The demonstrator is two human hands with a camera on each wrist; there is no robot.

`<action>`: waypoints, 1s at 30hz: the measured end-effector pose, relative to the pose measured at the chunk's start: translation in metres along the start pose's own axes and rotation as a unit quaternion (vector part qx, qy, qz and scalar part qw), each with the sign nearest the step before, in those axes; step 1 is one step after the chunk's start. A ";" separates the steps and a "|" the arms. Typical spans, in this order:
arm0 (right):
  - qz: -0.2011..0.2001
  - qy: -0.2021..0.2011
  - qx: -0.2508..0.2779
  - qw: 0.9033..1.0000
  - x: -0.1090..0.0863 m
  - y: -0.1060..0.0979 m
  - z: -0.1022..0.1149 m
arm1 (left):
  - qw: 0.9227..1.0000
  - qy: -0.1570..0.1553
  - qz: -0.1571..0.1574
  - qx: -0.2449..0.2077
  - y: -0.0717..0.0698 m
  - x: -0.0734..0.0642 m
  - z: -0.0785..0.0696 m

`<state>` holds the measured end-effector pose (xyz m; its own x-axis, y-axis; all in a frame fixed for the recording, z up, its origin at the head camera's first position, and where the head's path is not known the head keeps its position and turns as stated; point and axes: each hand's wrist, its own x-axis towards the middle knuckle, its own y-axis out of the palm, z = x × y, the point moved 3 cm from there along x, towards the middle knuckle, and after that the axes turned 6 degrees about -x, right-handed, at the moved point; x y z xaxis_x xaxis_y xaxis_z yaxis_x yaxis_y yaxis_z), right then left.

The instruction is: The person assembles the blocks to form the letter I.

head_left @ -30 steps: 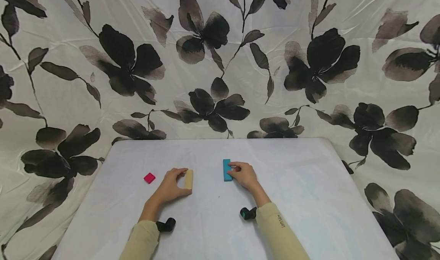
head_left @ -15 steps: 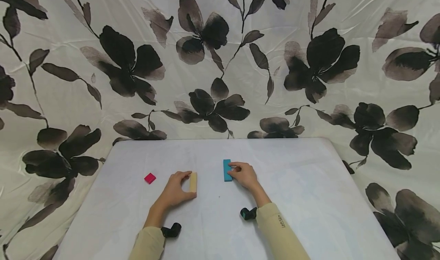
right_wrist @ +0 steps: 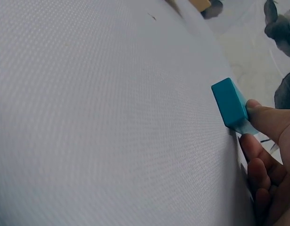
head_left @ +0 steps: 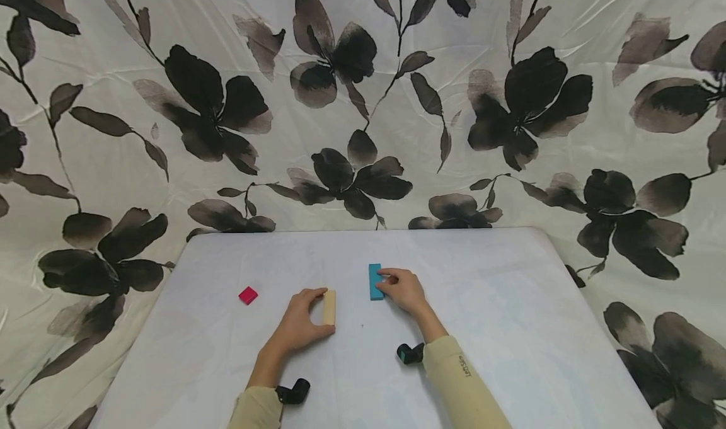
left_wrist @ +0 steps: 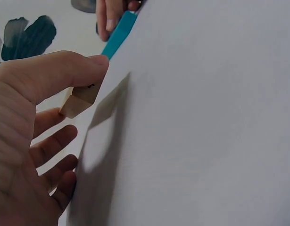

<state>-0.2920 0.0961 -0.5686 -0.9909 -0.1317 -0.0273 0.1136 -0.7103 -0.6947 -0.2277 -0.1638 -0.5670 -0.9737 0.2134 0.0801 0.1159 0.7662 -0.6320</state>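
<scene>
My left hand (head_left: 302, 320) pinches a plain wooden block (head_left: 329, 307) by its ends, thumb at the near end and index finger at the far one. In the left wrist view the wooden block (left_wrist: 82, 100) is raised off the table, its shadow lying apart from it, while the other fingers spread loosely below. To the right, a blue block (head_left: 375, 282) rests on the table. My right hand (head_left: 404, 288) holds it at its right side with thumb and index finger. The right wrist view shows the thumb against the blue block (right_wrist: 229, 103), other fingers curled below.
A small red block (head_left: 247, 295) lies on the white table (head_left: 454, 378), left of the left hand. Behind the table's far edge hangs a floral cloth (head_left: 431, 120). A black wrist camera (head_left: 293, 392) sits on the left wrist, another camera (head_left: 409, 353) on the right.
My left hand has carried the wooden block to the right and slightly nearer, toward the blue block. The right hand, the blue block and the red block stay where they were.
</scene>
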 end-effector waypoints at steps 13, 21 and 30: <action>-0.002 -0.003 0.001 1.000 0.001 0.002 -0.003 | 0.999 -0.001 -0.038 0.017 0.021 -0.010 -0.011; -0.003 -0.008 -0.006 1.000 0.000 0.000 -0.001 | 0.999 0.023 -0.036 0.024 0.033 -0.009 -0.023; -0.005 -0.014 -0.009 1.000 0.000 0.000 -0.001 | 0.998 0.024 -0.018 0.062 0.042 -0.006 -0.030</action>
<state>-0.2920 0.0964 -0.5696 -0.9895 -0.1445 -0.0001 0.1023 -0.6996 -0.7072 -0.2109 -0.1148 -0.5711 -0.9661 0.2172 0.1392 0.0526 0.6941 -0.7180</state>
